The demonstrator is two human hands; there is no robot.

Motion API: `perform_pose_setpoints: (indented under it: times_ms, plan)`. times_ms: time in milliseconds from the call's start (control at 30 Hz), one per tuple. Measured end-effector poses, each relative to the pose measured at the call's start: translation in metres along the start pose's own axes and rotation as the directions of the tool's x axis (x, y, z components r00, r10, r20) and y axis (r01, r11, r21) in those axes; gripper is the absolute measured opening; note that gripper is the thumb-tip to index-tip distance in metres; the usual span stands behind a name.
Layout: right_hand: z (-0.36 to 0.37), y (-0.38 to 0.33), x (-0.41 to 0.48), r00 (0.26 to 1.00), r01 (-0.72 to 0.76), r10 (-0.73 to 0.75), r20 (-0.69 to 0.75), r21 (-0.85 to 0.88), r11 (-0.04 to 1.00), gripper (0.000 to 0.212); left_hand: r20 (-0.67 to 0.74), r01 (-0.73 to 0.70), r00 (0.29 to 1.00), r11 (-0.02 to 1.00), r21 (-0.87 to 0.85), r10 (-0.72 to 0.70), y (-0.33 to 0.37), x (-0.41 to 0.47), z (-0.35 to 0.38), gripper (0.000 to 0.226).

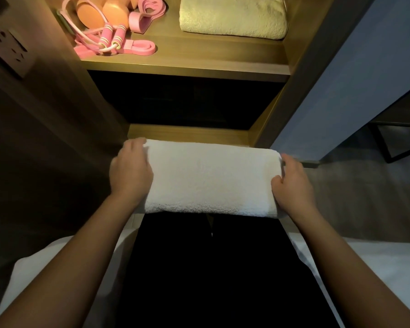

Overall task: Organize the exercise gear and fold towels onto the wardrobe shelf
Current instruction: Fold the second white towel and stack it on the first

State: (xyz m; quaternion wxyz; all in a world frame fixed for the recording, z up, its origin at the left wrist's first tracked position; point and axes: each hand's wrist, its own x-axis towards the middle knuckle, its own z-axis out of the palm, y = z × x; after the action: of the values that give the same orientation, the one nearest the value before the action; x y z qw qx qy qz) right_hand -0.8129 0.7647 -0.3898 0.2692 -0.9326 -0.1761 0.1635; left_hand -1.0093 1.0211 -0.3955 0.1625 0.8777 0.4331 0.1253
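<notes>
Folded white towel (210, 178) hangs just below the wardrobe shelf (187, 65), caught between both hands: left hand (130, 171) grips one end, right hand (291, 183) clasps the other.

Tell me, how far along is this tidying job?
Done: the pink skipping rope and stretch bands lie on the left of the shelf, and a folded cream towel lies on its right. In hand: the left hand and right hand hold a folded white towel by its ends, below the shelf. Left: setting it on the shelf, likely on or beside the first.
</notes>
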Motion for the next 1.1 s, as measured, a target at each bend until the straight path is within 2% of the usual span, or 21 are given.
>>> perform_pose_setpoints:
  times_ms: [33, 67, 100, 167, 267, 433, 533, 600, 667, 733, 800, 867, 1000, 1100]
  plan:
    - [-0.001, -0.006, 0.001, 0.992, 0.124, -0.126, -0.006, -0.123, 0.985, 0.053, -0.033, -0.15, 0.988, 0.988, 0.031, 0.151, 0.007, -0.002, -0.002, 0.029]
    - [0.001, -0.013, 0.002, 0.97, 0.242, -0.24, 0.033, -0.208, 0.948, 0.054, 0.019, -0.258, 0.966, 0.963, 0.076, 0.258, 0.014, -0.005, -0.002, 0.032]
    - [0.006, -0.022, 0.001, 0.939, 0.343, -0.323, 0.116, -0.264, 0.902, 0.054, 0.121, -0.336, 0.939, 0.935, 0.115, 0.322, 0.023, -0.008, 0.001, 0.037]
    - [0.022, -0.037, -0.003, 0.874, 0.473, -0.382, 0.302, -0.34, 0.813, 0.055, 0.329, -0.426, 0.87, 0.896, 0.125, 0.368, 0.037, -0.017, 0.011, 0.055]
    - [0.043, -0.039, -0.003, 0.84, 0.522, -0.354, 0.41, -0.434, 0.735, 0.058, 0.48, -0.51, 0.775, 0.855, 0.092, 0.411, 0.044, -0.018, 0.025, 0.065]
    - [0.048, -0.024, -0.002, 0.849, 0.51, -0.341, 0.404, -0.459, 0.728, 0.081, 0.666, -0.527, 0.659, 0.846, 0.076, 0.35, 0.043, 0.01, 0.03, 0.065]
    - [0.04, -0.014, -0.003, 0.807, 0.57, -0.383, 0.45, -0.423, 0.705, 0.086, 0.691, -0.524, 0.631, 0.85, 0.044, 0.353, 0.049, 0.017, 0.029, 0.064]
    - [0.034, -0.007, -0.004, 0.766, 0.617, -0.399, 0.504, -0.403, 0.676, 0.091, 0.642, -0.573, 0.628, 0.819, -0.002, 0.44, 0.045, 0.01, 0.024, 0.061]
    - [0.031, -0.006, 0.0, 0.739, 0.645, -0.403, 0.54, -0.395, 0.654, 0.096, 0.576, -0.695, 0.569, 0.718, -0.044, 0.587, 0.039, -0.003, 0.018, 0.064]
    - [0.028, -0.013, 0.006, 0.725, 0.655, -0.392, 0.566, -0.391, 0.647, 0.098, 0.562, -0.787, 0.507, 0.616, -0.005, 0.653, 0.036, -0.017, 0.015, 0.077]
    - [0.026, -0.021, 0.008, 0.724, 0.653, -0.378, 0.577, -0.396, 0.646, 0.097, 0.569, -0.792, 0.543, 0.602, 0.102, 0.617, 0.038, -0.032, 0.019, 0.094]
    - [0.028, -0.027, 0.002, 0.731, 0.657, -0.39, 0.561, -0.423, 0.624, 0.098, 0.537, -0.755, 0.611, 0.631, 0.177, 0.581, 0.042, -0.041, 0.023, 0.097]
    - [0.039, -0.031, -0.021, 0.725, 0.688, -0.492, 0.483, -0.463, 0.559, 0.105, 0.461, -0.72, 0.658, 0.678, 0.151, 0.595, 0.053, -0.029, 0.018, 0.063]
    - [0.036, -0.033, -0.021, 0.728, 0.686, -0.547, 0.413, -0.451, 0.571, 0.08, 0.458, -0.685, 0.69, 0.709, 0.164, 0.561, 0.057, -0.028, 0.015, 0.058]
